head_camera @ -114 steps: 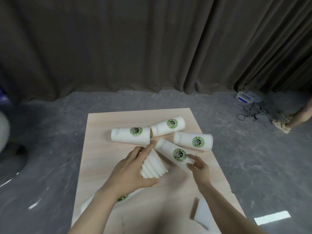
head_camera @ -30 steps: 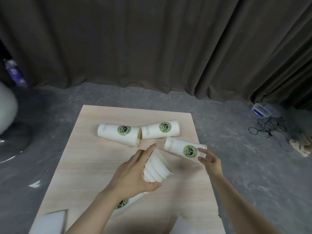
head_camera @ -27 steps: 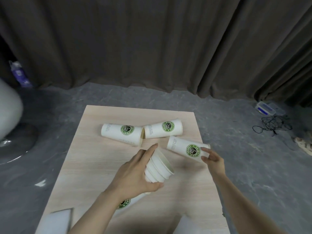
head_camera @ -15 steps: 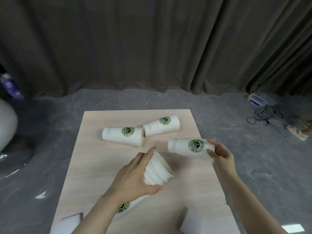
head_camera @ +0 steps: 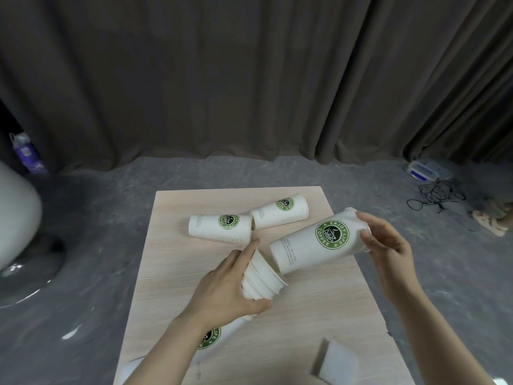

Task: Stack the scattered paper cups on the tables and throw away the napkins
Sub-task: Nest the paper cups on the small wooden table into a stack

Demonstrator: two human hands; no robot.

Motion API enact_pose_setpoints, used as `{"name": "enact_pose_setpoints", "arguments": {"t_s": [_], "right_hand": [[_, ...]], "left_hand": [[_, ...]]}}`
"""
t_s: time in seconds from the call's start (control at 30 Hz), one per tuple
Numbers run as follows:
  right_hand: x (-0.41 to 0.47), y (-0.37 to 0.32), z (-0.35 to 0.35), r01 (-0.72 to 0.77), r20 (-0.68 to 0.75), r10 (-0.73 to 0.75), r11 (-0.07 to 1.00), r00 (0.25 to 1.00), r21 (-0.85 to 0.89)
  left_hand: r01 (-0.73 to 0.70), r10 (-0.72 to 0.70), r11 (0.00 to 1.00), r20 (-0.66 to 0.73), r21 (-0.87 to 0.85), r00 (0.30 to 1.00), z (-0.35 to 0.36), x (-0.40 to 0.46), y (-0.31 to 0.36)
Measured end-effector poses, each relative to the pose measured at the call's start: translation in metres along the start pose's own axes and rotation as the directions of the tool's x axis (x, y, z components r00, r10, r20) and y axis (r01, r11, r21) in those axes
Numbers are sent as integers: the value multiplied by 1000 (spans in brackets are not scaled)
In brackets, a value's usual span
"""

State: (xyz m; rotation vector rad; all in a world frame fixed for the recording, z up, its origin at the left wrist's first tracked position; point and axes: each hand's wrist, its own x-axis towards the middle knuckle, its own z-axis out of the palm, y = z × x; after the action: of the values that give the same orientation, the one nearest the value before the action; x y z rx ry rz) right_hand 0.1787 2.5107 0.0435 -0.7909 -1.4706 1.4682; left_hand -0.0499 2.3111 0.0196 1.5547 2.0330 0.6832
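Cup held at the mouth of the stack, two more cups lying on the tabletop.

I see my right hand [head_camera: 388, 245] curled round the rim end of a loose paper cup [head_camera: 319, 243], lifted off the tabletop [head_camera: 177, 268] and tilted, its narrow base right at the open mouth of the nested cup stack [head_camera: 263, 276]; whether it is already inside I cannot tell. My left hand [head_camera: 230, 290] is wrapped round that stack, thumb underneath and fingers over the top, with the stack's lower end showing a green logo beneath my wrist. Further back, two cups lie on their sides, the left cup [head_camera: 220, 225] and the right cup [head_camera: 280, 211] touching. Near the front edge a white napkin [head_camera: 337, 364] sits by my right forearm, and another white piece [head_camera: 130, 373] is at the left corner. Grey floor [head_camera: 83, 245] and a dark curtain [head_camera: 249, 79] lie beyond.
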Motion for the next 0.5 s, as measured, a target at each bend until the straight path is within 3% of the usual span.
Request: {"name": "enact_pose_setpoints", "arguments": {"t_s": [0.27, 0.5], "right_hand": [[-7, -8, 29, -29, 84, 30, 999, 996, -16], [-22, -14, 66, -73, 278, 80, 997, 957, -38]], "left_hand": [[-32, 32, 999, -15, -12, 999, -6, -1, 0], [-61, 60, 998, -18, -12, 998, -7, 0, 3]]}}
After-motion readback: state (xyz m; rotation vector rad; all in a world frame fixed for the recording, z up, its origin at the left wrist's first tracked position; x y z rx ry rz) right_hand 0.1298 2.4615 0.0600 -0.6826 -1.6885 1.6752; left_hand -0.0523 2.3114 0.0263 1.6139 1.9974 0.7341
